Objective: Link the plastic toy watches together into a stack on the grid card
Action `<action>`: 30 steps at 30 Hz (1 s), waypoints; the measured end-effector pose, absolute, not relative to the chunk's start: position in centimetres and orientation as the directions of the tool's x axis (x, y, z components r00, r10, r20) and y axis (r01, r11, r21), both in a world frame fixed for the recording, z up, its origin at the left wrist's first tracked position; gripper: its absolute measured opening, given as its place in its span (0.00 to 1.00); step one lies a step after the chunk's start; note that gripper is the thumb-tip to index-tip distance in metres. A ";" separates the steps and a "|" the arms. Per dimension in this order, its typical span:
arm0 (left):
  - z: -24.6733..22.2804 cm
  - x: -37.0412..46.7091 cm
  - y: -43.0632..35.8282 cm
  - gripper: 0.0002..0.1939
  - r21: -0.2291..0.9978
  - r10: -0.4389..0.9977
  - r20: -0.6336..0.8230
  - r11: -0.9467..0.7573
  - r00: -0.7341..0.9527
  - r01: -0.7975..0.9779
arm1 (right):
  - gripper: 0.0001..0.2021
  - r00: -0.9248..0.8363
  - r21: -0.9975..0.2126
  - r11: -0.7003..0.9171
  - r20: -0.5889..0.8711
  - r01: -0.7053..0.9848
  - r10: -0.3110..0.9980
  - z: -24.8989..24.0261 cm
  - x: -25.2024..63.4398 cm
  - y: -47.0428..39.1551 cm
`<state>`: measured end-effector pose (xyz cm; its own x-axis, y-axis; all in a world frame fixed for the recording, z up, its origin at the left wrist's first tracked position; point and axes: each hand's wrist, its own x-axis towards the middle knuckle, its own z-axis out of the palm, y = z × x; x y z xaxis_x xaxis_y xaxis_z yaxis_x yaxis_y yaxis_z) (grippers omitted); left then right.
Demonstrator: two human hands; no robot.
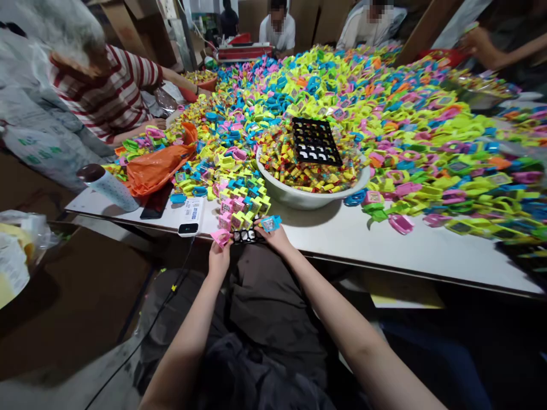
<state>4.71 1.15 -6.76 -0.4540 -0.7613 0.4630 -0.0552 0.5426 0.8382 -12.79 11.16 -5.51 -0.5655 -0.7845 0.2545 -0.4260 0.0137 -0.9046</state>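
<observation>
At the table's near edge my left hand [219, 259] is closed on a pink toy watch [221, 237]. Level with it, my right hand [278, 239] pinches a blue toy watch [271, 223] with a printed face. Between the two hands lies a black grid tray [245, 236], its nearest openings bare. Rows of yellow, pink and blue toy watches [243, 219] stand just behind those openings and hide the tray's far part. Some of my fingertips are hidden behind the watches.
A white basin [294, 197] of wrapped candies holds another black grid tray [317, 141]. Loose toy watches [410, 148] heap across the table [342, 233]. An orange bag [156, 168], a tumbler [109, 187] and a cabled white device [188, 229] sit left. A co-worker in stripes [115, 91] works beyond.
</observation>
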 end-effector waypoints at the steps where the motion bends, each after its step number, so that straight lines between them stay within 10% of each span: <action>1: -6.8 4.7 1.2 0.15 0.833 -0.755 0.467 0.550 -0.461 -0.057 | 0.15 -0.548 -0.896 0.029 0.245 -0.443 -0.800 -5.7 -12.9 11.0; 16: -9.3 5.0 0.5 0.17 0.909 -0.809 0.312 0.407 -0.498 -0.093 | 0.17 -0.378 -0.483 0.190 0.327 -0.854 -0.866 -5.5 -12.7 10.6; 30: -7.3 5.2 0.4 0.18 0.728 -0.688 0.470 0.657 -0.553 -0.198 | 0.16 -0.333 -0.411 0.179 0.339 -0.894 -0.880 -4.5 -12.5 10.3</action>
